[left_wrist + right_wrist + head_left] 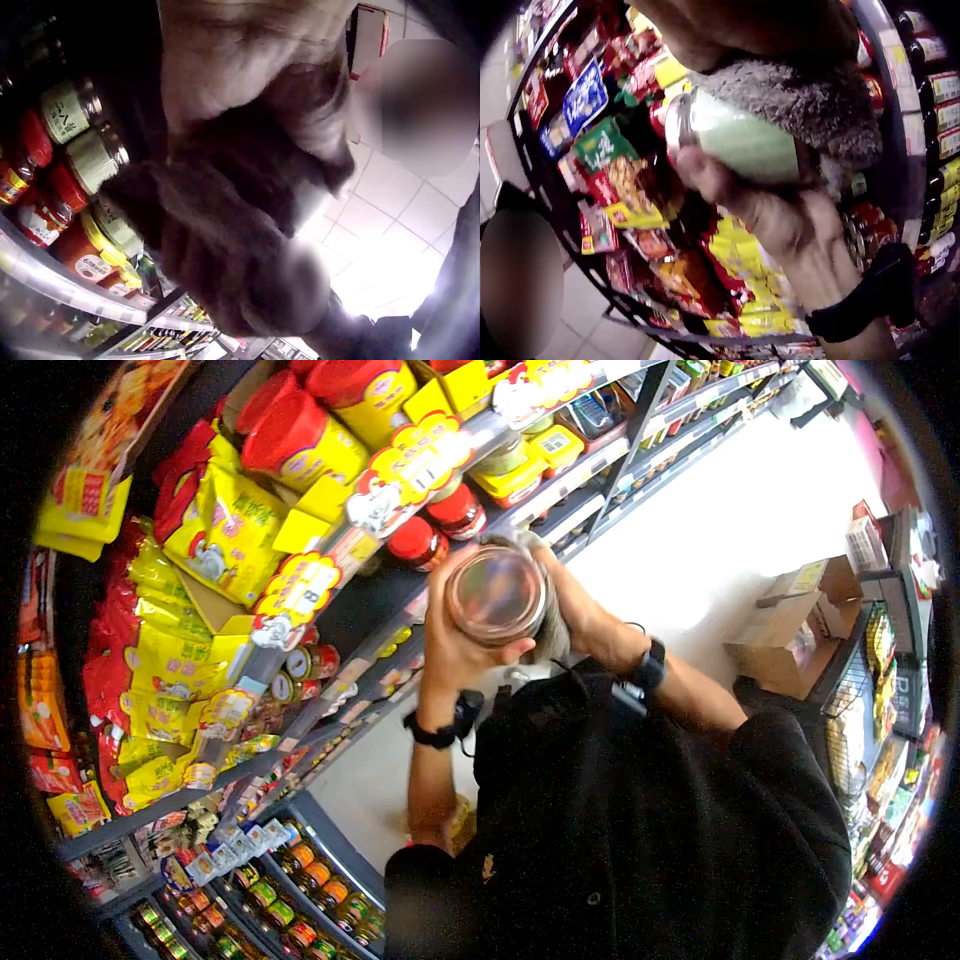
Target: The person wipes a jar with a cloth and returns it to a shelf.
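In the head view, a glass jar (pixel 497 595) is held up in front of the shelf, its round end facing the camera. My left hand (pixel 440 625) grips it from the left, with the thumb along its lower edge. A pale green label shows on the jar (pixel 742 142) in the right wrist view, beside a metallic lid. My right hand (pixel 590 625) holds a grey fluffy cloth (pixel 802 105) against the jar's side; its fingers are largely hidden behind the cloth and jar. The left wrist view shows the cloth (pixel 217 240) dark, below the left palm (pixel 247 60).
Red-lidded jars (pixel 418 542) stand on the shelf just beyond the hands. Yellow bags (pixel 225 530) and red-lidded tubs (pixel 305 445) fill the shelving at left. Bottom left holds racks of small jars (pixel 310 870). An open cardboard box (pixel 800 630) is at right, across the pale floor (pixel 690 560).
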Tool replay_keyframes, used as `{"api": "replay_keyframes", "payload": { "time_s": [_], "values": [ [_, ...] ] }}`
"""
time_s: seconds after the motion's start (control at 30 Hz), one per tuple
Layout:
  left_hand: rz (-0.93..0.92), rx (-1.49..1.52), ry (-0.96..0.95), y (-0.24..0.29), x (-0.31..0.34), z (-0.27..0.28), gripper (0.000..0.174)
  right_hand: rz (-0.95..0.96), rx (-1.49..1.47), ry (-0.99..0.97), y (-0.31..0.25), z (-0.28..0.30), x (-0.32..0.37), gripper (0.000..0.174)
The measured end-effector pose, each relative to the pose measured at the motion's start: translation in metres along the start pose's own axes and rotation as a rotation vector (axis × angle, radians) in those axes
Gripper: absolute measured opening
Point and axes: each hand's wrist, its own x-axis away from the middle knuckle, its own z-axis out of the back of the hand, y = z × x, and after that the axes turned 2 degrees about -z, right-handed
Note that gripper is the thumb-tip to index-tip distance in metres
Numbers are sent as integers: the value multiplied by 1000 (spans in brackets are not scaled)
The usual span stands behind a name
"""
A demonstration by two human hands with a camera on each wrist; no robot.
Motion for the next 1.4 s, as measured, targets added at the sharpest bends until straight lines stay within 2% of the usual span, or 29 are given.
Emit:
{"api": "replay_keyframes", "payload": {
  "time_s": [0.03,0.1,0.17,0.2,0.23,0.3,0.33,0.37,0.43,0.47,0.5,0.53,0.57,0.6,0.63,0.73,0.77,0.83,0.87,0.9,0.97,1.0,1.13,1.17,1.27,1.4],
  "values": [
    [36,19,-150,-7,-16,1,114,-88,-4,-44,-19,4,-1,58],
    [237,212,-270,-11,-50,-21,113,-182,65,-49,-42,45,-18,59],
    [151,145,-259,-26,-69,-51,115,-52,74,29,-60,66,-15,58],
    [25,-119,-203,-24,-74,-62,115,-48,-13,18,-56,105,-28,58],
    [-99,-379,-151,-16,-79,-74,115,-26,-21,45,-68,113,-20,58],
    [78,-233,57,-35,-67,-116,121,46,-150,144,-96,110,-3,58],
    [105,-234,165,-42,-58,-142,124,79,-111,207,-98,118,-1,58],
    [24,-225,180,-48,-63,-166,127,110,-70,270,-99,128,-1,58],
    [39,-246,330,-58,-69,-200,126,133,-3,300,-93,151,-8,57],
    [79,-301,295,-60,-75,-202,123,95,-22,325,-94,155,-7,56],
    [118,-234,344,-72,-73,-207,116,64,-42,354,-97,159,-5,55],
    [129,-252,271,-71,-75,-205,114,-58,-140,295,-108,156,3,55],
    [139,-268,197,-68,-78,-198,111,-141,-76,291,-113,167,5,55],
    [126,-305,107,-67,-78,-193,108,-153,-6,279,-115,180,2,54],
    [123,-195,54,-72,-78,-192,110,-172,61,266,-116,189,0,54],
    [305,-51,-186,-75,-72,-187,112,-218,268,134,-126,205,-7,49],
    [321,-50,-194,-78,-69,-187,112,-229,255,139,-121,211,-10,49],
    [377,-21,-267,-88,-65,-186,114,-274,179,7,-110,222,-20,48],
    [413,-25,-294,-92,-63,-186,117,-134,226,63,-104,218,-19,48],
    [420,-28,-298,-95,-60,-187,117,-137,219,63,-101,221,-20,48],
    [315,-215,-163,-93,-57,-191,119,-261,116,192,-90,227,-22,50],
    [345,-184,-106,-93,-52,-194,120,-265,110,192,-82,228,-24,50],
    [311,-228,122,-100,-31,-206,122,-119,66,359,-50,212,-25,52],
    [283,-343,127,-104,-23,-201,121,-116,56,370,-44,205,-24,52],
    [397,-357,108,-111,12,-188,120,-96,127,461,-11,200,-17,51],
    [492,-333,95,-107,58,-166,116,-123,156,460,32,188,-3,47]
  ]
}}
